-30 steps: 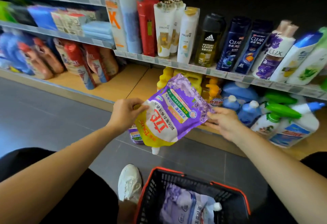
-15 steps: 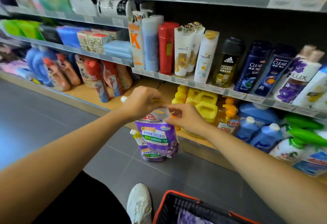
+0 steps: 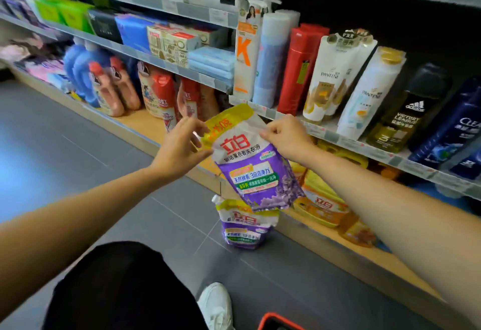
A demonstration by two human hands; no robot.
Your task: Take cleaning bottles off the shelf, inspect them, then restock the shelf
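A purple, white and yellow detergent refill pouch (image 3: 250,163) hangs upright in front of the bottom shelf (image 3: 145,124). My right hand (image 3: 283,138) pinches its top right edge. My left hand (image 3: 182,147) is at its top left corner, fingers spread and loosely bent, touching the yellow top. A second pouch of the same kind (image 3: 246,225) stands on the grey floor right below, against the shelf's front edge.
Shampoo bottles (image 3: 335,74) line the shelf above. Red and blue detergent bottles (image 3: 112,85) and orange jugs (image 3: 322,207) fill the bottom shelf. An orange-rimmed basket (image 3: 276,323) sits at the lower edge, beside my white shoe (image 3: 216,303).
The pouch was turned from lying sideways to hanging upright and lifted toward the shelf. My left hand's grip loosened at the top corner. The view tilted up, so the basket left the frame.
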